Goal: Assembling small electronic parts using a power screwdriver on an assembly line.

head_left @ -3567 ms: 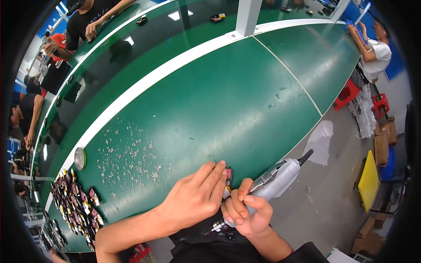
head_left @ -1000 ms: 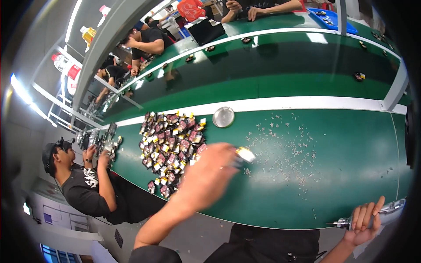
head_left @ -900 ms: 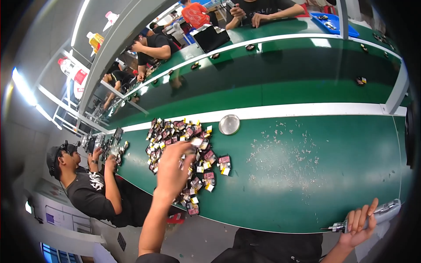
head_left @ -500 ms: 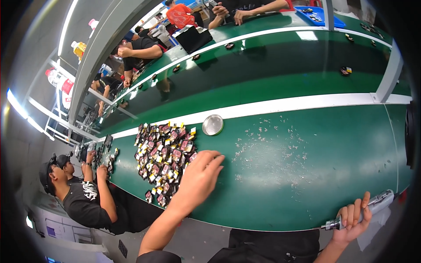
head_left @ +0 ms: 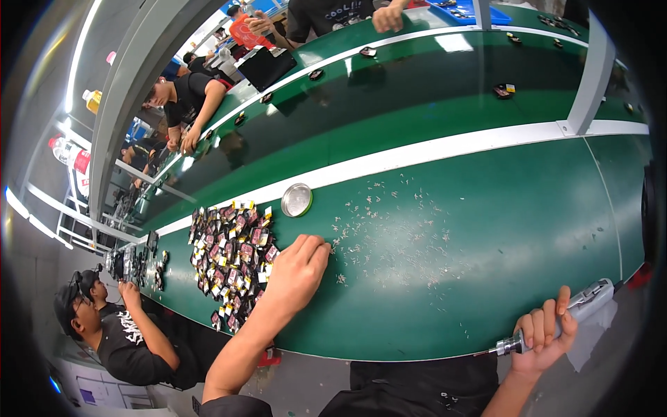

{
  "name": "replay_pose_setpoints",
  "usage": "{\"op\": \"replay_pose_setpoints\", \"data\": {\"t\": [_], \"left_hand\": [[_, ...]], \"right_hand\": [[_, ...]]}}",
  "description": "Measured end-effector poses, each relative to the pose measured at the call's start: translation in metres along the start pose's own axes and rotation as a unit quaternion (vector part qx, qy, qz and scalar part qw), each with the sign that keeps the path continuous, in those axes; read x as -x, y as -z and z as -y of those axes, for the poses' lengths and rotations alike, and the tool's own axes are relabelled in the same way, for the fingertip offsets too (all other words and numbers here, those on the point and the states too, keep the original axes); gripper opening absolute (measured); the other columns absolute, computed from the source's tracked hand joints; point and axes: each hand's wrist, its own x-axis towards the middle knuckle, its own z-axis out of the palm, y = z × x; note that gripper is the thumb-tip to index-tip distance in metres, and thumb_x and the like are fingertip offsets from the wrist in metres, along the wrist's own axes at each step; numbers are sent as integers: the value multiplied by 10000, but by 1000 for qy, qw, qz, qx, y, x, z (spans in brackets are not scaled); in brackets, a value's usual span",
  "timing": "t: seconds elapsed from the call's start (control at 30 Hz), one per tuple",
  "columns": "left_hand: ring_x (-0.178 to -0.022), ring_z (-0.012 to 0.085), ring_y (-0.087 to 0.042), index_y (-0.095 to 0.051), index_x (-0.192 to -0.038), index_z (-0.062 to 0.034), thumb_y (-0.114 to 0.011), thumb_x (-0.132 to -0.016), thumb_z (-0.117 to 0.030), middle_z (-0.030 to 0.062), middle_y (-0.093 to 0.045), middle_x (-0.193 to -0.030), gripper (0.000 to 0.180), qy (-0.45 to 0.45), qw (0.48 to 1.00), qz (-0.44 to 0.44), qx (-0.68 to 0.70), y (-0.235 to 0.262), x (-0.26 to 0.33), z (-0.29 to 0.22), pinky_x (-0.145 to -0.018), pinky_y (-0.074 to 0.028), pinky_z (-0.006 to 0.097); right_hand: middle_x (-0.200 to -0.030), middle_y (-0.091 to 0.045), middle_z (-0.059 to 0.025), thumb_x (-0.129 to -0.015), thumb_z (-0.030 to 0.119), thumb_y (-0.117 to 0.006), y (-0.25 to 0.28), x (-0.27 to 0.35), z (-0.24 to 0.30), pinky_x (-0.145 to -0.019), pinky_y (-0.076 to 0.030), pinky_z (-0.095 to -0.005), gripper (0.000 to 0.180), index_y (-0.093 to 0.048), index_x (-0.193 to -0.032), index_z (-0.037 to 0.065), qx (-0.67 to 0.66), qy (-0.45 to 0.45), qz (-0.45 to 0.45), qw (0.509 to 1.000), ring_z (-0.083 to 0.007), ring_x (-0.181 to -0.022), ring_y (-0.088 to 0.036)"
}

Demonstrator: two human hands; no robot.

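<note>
My left hand (head_left: 299, 271) is over the green table, fingers bent down and drawn together at the left edge of a scatter of tiny silvery pieces (head_left: 389, 236), which look like small screws. Its fingertips are partly hidden, so anything pinched there does not show. Left of this hand lies a heap of small black parts (head_left: 233, 254) with pink, white and yellow faces. At the table's near right edge, my right hand (head_left: 545, 337) wraps round a grey electric screwdriver (head_left: 590, 300), its bit pointing left.
A round metal tin (head_left: 297, 200) sits beyond the heap. Past the white rail (head_left: 417, 149) runs a green conveyor (head_left: 417, 90) carrying spaced black parts. Metal posts (head_left: 590, 76) rise from the rail. Co-workers sit across the belt and along the left side (head_left: 132, 347).
The view has shifted, moving the table's things leftward in the picture. My left hand has moved right relative to the heap, to the tiny pieces' edge. The screwdriver stays in my right hand.
</note>
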Motion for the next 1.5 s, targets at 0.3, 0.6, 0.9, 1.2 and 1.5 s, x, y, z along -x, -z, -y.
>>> {"op": "replay_pose_setpoints", "data": {"t": [0.3, 0.6, 0.9, 1.2, 1.5], "left_hand": [[-722, 267, -639, -636, -902, 12, -664, -730, 104, 118, -649, -823, 196, 110, 972, -100, 183, 10, 11, -49, -642, -512, 321], [-708, 204, -678, -690, -894, 66, -657, -738, 136, 138, -705, -807, 174, 164, 791, -91, 583, 7, 16, -138, -649, -540, 278], [-734, 239, -668, -670, -875, 88, -656, -778, 119, 180, -687, -808, 103, 159, 618, -41, 769, -2, 20, -168, -658, -547, 309], [-744, 259, -656, -654, -876, 110, -613, -834, 88, 193, -670, -809, 62, 128, 557, -24, 820, -3, 19, -174, -660, -545, 332], [-699, 234, -633, -647, -829, 83, -623, -812, 83, 162, -654, -761, 29, 130, 603, -7, 787, -3, 21, -173, -614, -516, 320]], "right_hand": [[-539, -372, -8, -929, 112, -424, -4, 3, 1, -454, -367, -294, 80, -432, -965, 42, 11, 7, -1, 1000, -109, -394, -347], [-529, -372, 1, -906, 145, -442, -17, -2, -8, -450, -366, -293, 98, -466, -940, 57, 64, -8, 7, 998, -107, -395, -354], [-522, -395, -9, -903, 103, -511, -62, 8, -15, -444, -367, -284, 111, -405, -897, 68, 6, 25, 66, 997, -107, -397, -411], [-607, -461, -43, -928, 163, -421, -64, 17, -29, -527, -398, -326, 136, -447, -1015, 63, 2, 32, 75, 997, -159, -455, -446], [-535, -436, -31, -917, 116, -495, -67, 17, -31, -454, -377, -292, 101, -414, -914, 55, 44, 30, 72, 996, -130, -385, -420]]}}
